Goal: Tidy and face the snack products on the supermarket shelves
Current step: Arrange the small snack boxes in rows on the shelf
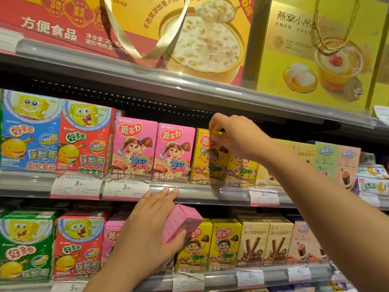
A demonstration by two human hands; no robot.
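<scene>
My left hand holds a small pink snack box tilted in front of the lower shelf, thumb under it and fingers stretched up toward the shelf rail. My right hand reaches to the middle shelf and pinches the top edge of a yellow mushroom-biscuit box. Two pink boxes of the same brand stand facing forward just left of it. A second yellow box stands to its right, partly hidden by my wrist.
Blue and red cartoon snack boxes fill the middle shelf's left. The lower shelf holds green, red, pink, yellow and brown biscuit boxes. Large red and yellow gift boxes sit on the top shelf. Price tags line the rails.
</scene>
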